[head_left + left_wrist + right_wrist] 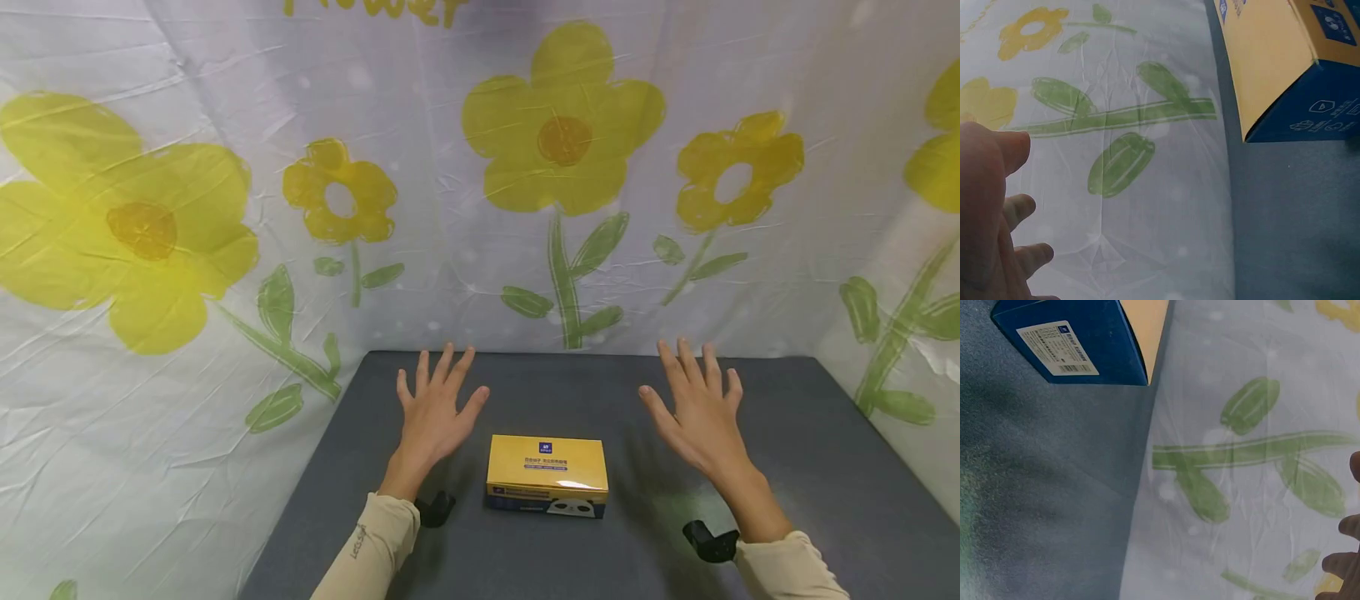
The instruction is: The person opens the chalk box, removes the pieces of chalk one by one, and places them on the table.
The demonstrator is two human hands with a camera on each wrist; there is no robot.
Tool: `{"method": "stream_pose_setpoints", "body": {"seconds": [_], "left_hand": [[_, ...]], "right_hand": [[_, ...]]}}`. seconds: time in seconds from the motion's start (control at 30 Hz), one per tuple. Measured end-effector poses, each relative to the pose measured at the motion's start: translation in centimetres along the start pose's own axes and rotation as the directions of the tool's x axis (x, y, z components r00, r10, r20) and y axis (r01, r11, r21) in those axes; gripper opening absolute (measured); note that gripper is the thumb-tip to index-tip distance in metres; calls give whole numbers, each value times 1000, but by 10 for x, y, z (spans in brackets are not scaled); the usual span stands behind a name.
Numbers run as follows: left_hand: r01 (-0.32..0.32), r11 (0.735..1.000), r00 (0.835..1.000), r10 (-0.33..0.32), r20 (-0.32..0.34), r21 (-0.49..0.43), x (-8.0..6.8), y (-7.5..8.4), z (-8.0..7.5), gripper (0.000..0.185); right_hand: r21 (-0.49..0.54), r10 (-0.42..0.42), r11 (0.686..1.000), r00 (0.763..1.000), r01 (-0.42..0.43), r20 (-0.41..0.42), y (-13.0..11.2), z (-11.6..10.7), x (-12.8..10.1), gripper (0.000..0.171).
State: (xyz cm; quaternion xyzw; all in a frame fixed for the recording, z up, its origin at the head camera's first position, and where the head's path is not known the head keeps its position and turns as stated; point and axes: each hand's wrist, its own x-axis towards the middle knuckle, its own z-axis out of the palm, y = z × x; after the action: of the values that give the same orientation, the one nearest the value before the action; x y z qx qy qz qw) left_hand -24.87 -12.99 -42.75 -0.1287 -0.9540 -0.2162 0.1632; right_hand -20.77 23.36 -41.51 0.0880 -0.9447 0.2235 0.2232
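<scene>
A yellow and dark blue cardboard box [547, 465] with a panda face on its front lies on the dark grey table between the two hands. My left hand [435, 414] hovers to the left of the box, fingers spread and holding nothing. To the right of it, my right hand [699, 412] is raised with its fingers apart, also holding nothing. Neither hand touches the box. The left wrist view shows a blue end of the box [1310, 103]; in the right wrist view, a white label [1058, 349] is on its other blue end.
The dark grey table [570, 558] meets a white curtain [442, 275] printed with yellow flowers and green stems at its back edge. The curtain also hangs along both sides. A black wrist camera [437, 509] is on the left wrist, and another black camera [708, 542] on the right.
</scene>
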Motion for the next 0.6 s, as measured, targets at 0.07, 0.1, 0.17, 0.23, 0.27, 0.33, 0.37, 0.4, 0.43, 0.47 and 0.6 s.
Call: {"method": "stream_pose_setpoints", "body": {"seconds": [0.07,0.1,0.17,0.23,0.27,0.33,0.37,0.4,0.43,0.47,0.6], "left_hand": [[-3,1000,1000,3,-5,-14,-1,0,1,66],[-4,1000,1000,4,-7,-21,-2,0,1,66],[-7,999,1000,7,-13,-35,-3,-1,3,65],[-11,999,1000,10,-21,-52,-4,-1,4,64],[-15,998,1000,13,-28,-60,-4,-1,5,63],[-23,997,999,19,-43,-75,-6,-1,6,62],[-27,996,998,23,-49,-80,-7,-1,7,62],[-32,996,998,28,-55,-86,-7,-1,8,61],[-38,995,998,33,-61,-91,-8,-1,9,60],[-44,995,997,38,-65,-95,-9,-1,10,60],[-69,990,996,61,-72,-120,-13,-1,15,58]], "right_hand": [[13,-8,1000,1000,8,-3,0,1,-1,72],[19,-13,1000,1000,13,-6,0,2,-2,72],[32,-20,999,1000,21,-6,0,4,-3,71],[54,-32,998,999,32,-5,0,6,-4,69],[69,-39,997,999,39,-4,0,7,-5,68],[101,-61,993,998,61,2,0,9,-6,66],[119,-75,990,997,74,7,0,10,-6,64],[138,-90,987,996,87,12,0,10,-7,63],[155,-104,983,994,100,18,0,11,-7,62],[169,-118,979,993,112,24,0,12,-7,60],[217,-158,965,986,144,46,0,14,-9,57]]}}
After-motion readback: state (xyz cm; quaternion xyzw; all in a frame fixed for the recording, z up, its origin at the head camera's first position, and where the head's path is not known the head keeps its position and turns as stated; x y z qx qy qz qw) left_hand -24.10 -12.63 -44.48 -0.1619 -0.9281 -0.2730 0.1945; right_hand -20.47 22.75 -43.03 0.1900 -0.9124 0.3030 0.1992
